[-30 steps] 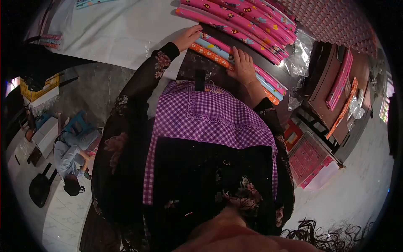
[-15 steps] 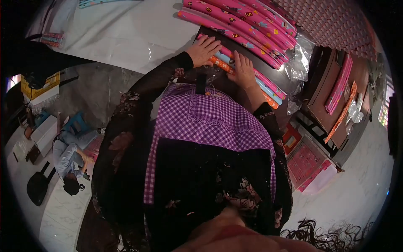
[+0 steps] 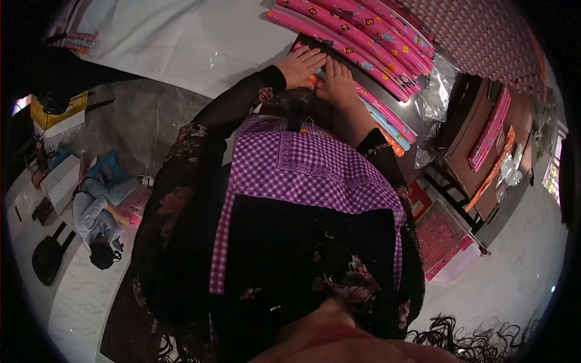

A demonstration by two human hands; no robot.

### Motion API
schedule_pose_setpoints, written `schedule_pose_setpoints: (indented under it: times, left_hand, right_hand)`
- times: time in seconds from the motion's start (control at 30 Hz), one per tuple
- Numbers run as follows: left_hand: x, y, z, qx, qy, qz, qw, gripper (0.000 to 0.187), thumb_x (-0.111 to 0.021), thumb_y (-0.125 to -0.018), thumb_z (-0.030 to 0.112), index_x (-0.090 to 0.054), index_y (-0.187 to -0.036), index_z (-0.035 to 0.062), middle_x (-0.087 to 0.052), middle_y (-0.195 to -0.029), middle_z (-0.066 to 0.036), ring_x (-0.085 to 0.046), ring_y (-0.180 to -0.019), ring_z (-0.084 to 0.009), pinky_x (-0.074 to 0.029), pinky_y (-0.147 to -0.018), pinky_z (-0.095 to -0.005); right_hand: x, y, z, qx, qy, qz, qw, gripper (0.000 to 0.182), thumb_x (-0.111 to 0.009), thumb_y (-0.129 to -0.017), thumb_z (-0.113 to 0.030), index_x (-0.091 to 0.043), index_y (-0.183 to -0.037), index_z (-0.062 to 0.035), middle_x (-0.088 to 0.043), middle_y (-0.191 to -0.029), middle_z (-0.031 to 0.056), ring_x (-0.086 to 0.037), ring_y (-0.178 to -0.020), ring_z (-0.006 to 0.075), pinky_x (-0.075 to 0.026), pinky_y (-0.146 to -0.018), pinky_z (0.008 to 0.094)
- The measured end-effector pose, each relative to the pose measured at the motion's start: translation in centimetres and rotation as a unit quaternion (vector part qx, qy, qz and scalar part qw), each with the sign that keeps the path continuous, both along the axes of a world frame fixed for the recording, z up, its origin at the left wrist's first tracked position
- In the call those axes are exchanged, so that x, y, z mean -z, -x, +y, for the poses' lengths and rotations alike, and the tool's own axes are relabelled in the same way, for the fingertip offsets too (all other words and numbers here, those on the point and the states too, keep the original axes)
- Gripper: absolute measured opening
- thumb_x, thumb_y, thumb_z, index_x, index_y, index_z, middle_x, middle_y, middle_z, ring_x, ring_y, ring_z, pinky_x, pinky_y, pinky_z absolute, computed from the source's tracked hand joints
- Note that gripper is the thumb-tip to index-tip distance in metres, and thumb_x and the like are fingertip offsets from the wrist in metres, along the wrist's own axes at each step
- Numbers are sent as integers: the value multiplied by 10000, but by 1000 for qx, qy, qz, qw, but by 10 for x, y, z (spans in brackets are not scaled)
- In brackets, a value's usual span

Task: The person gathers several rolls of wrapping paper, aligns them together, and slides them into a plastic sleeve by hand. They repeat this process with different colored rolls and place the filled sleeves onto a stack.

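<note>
So the row of pink, blue and orange rolls (image 3: 387, 125) is on the dark desk (image 3: 363, 78) toward 1 o'clock, and this looks like a straightening step to me: left hand (image 3: 301, 68) laid over the row's 11 o'clock end, fingers stretched out, right hand (image 3: 339, 85) just beside it, fingers slightly spread, can't tell if either grips underneath. I'd say the next move calls for light, even pressure, minding the bigger pink stack (image 3: 363, 39) at 1 o'clock and crinkly clear plastic (image 3: 437, 91) around 2.
</note>
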State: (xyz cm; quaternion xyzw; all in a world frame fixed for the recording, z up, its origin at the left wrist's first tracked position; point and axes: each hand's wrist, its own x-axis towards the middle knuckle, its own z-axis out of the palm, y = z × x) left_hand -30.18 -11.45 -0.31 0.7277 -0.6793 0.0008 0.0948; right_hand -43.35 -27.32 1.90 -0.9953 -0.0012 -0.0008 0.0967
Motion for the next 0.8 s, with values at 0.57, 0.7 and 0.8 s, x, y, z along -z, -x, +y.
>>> schedule_pose_setpoints:
  times: [0.57,0.7,0.8]
  left_hand:
    - [-2,16,38,-390,138,449,792,445,-484,-981,276,-416,-1355,44,-452,-1314,-152,-524,-1096,-304,-468,-873,-408]
    - [24,-14,13,-288,161,388,861,431,-436,-997,234,-382,-1392,70,-448,-1325,-156,-476,-1158,-351,-434,-930,-429]
    - [33,-19,-1,-249,75,394,882,392,-438,-990,197,-414,-1368,96,-467,-1283,-156,-477,-1139,-352,-433,-924,-432]
  right_hand:
    - [3,4,0,22,-3,-12,1000,902,-717,-637,-288,-318,-1385,20,-489,-1222,180,-497,-1070,328,-424,-898,420]
    - [2,10,-1,21,5,1,1000,905,-737,-639,-306,-322,-1376,15,-490,-1207,174,-495,-1072,315,-421,-892,420]
    - [3,11,-4,9,12,-18,1000,916,-733,-626,-292,-317,-1385,7,-494,-1195,174,-496,-1067,317,-420,-886,424]
